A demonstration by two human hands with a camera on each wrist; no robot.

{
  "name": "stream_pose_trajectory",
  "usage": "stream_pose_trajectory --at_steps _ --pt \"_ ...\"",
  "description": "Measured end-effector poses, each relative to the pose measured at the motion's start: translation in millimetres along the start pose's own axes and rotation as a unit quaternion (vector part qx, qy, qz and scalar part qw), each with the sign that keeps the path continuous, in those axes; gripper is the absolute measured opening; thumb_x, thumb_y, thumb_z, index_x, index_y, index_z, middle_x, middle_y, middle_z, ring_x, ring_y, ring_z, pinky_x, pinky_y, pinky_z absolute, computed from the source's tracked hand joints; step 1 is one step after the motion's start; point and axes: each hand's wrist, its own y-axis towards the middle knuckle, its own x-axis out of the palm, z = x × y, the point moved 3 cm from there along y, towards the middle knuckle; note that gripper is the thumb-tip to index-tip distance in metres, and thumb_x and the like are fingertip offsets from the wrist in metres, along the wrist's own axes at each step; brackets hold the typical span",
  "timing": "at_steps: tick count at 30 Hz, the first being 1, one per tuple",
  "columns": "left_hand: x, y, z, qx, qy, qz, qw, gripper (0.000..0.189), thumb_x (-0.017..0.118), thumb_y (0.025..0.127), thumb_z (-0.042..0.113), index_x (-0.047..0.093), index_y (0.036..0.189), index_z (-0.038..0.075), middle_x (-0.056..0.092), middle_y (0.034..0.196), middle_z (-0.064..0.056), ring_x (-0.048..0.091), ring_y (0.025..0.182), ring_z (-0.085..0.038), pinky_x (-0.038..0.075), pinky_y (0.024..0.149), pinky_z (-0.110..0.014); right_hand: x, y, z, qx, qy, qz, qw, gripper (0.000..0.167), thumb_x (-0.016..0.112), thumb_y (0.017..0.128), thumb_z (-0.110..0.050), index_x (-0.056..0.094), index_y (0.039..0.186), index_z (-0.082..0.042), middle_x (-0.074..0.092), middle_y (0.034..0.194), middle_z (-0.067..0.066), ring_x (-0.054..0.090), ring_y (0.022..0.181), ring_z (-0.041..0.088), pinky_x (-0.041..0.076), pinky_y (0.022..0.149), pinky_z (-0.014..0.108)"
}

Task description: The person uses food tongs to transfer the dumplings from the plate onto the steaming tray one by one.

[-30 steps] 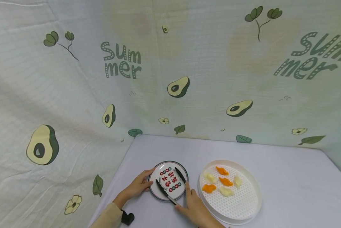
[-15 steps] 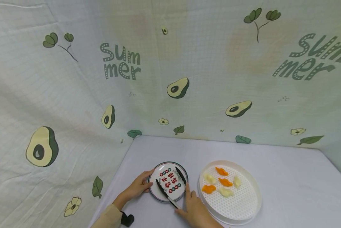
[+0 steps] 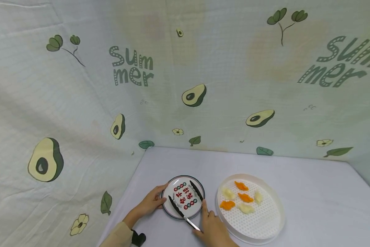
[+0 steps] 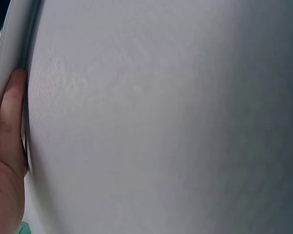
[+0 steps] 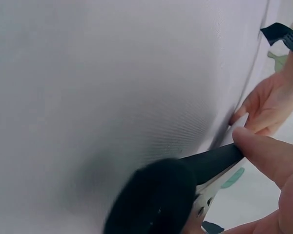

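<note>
In the head view, my left hand (image 3: 151,200) grips the left rim of a round white plate (image 3: 171,189) with red writing and a dark-lined rim. In the left wrist view, the thumb (image 4: 13,109) presses along the plate's side. My right hand (image 3: 215,229) holds black-tipped tongs (image 3: 176,207), one silver arm showing. The two arms stand spread apart over the plate, with nothing between their tips. In the right wrist view, the thumb and fingers clasp the dark tongs (image 5: 215,165), whose near end looms large and blurred.
Right of the plate stands a round white perforated tray (image 3: 265,221). Several orange pieces (image 3: 245,197) and pale yellow pieces (image 3: 246,208), shaped like dumplings, lie in its left half. A white cloth covers the table (image 3: 314,199). Behind hangs an avocado-print curtain (image 3: 222,68).
My right hand has slid slightly back toward me along the tongs, and more of the silver arm shows. The left hand, plate and tray hold their places.
</note>
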Motion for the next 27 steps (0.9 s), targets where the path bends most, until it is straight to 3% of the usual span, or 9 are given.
stream_pose_trajectory --at_steps 2,8,11,16,20,23,25,27 --pt "-0.7 -1.0 -0.1 0.000 0.000 0.001 1.0000 0.061 0.064 0.097 0.009 0.039 0.152 0.004 0.047 0.137 -0.018 0.046 0.060 -0.005 0.051 0.057 -0.022 0.3 -1.0 -1.2 -0.003 -0.012 0.005 0.9999 0.108 0.083 0.072 -0.054 0.036 0.146 0.010 0.053 0.081 0.018 0.054 0.063 0.031 0.050 0.054 0.044" --pt "-1.1 -1.5 2.9 -0.005 -0.001 -0.003 1.0000 0.063 0.065 0.097 0.012 0.038 0.153 0.007 0.051 0.100 -0.008 0.047 0.058 -0.005 0.048 0.055 -0.021 -7.9 -4.1 -6.3 0.006 -0.034 0.011 0.9993 0.102 0.082 0.074 -0.053 0.041 0.144 0.009 0.055 0.081 0.021 0.056 0.066 0.034 0.051 0.057 0.046" --pt "-1.6 -1.7 4.4 -0.006 -0.003 -0.008 0.9999 0.064 0.065 0.097 0.012 0.036 0.154 0.007 0.051 0.092 -0.008 0.048 0.057 -0.006 0.047 0.055 -0.021 -19.9 -6.7 -9.7 0.001 -0.023 0.010 0.9997 0.094 0.080 0.077 -0.050 0.044 0.141 0.010 0.056 0.081 0.022 0.057 0.067 0.034 0.052 0.060 0.047" --pt "-2.8 -4.7 5.4 -0.018 0.000 -0.026 0.9995 0.066 0.063 0.099 0.016 0.032 0.156 0.009 0.053 0.111 -0.016 0.055 0.061 -0.010 0.052 0.061 -0.025 -54.6 -11.1 -4.4 -0.014 0.041 0.019 0.9989 0.081 0.077 0.084 -0.040 0.048 0.137 0.014 0.061 0.087 0.025 0.062 0.071 0.035 0.054 0.063 0.049" --pt "-8.4 -8.4 10.4 -0.017 0.047 -0.026 0.9984 0.065 0.063 0.100 0.022 0.032 0.156 0.010 0.045 0.139 -0.023 0.063 0.081 -0.016 0.052 0.077 -0.031 -86.6 -13.6 15.0 -0.017 0.090 0.031 0.9953 0.073 0.072 0.091 -0.037 0.047 0.138 0.015 0.063 0.108 0.035 0.065 0.093 0.045 0.054 0.080 0.056" --pt "-14.4 -10.8 17.1 -0.007 0.074 -0.022 0.9970 0.065 0.063 0.100 0.022 0.033 0.155 0.006 0.040 0.146 -0.027 0.064 0.086 -0.017 0.050 0.080 -0.032 -107.9 -14.0 37.9 -0.004 0.108 0.042 0.9932 0.072 0.066 0.096 -0.038 0.045 0.140 0.014 0.061 0.120 0.035 0.059 0.110 0.050 0.045 0.095 0.062" --pt "-18.9 -12.2 20.7 0.001 0.084 -0.019 0.9963 0.064 0.062 0.100 0.020 0.033 0.154 0.002 0.041 0.145 -0.029 0.064 0.077 -0.017 0.049 0.075 -0.029 -121.0 -13.3 55.8 0.009 0.115 0.052 0.9920 0.072 0.063 0.098 -0.041 0.044 0.141 0.014 0.060 0.122 0.034 0.058 0.113 0.050 0.043 0.097 0.063" --pt "-23.8 -13.3 23.0 0.003 0.099 -0.012 0.9950 0.063 0.062 0.100 0.020 0.034 0.153 0.002 0.043 0.143 -0.029 0.063 0.081 -0.017 0.049 0.075 -0.030 -133.7 -13.3 76.2 0.013 0.106 0.067 0.9921 0.074 0.062 0.098 -0.043 0.043 0.142 0.014 0.058 0.125 0.035 0.056 0.114 0.051 0.041 0.097 0.065"
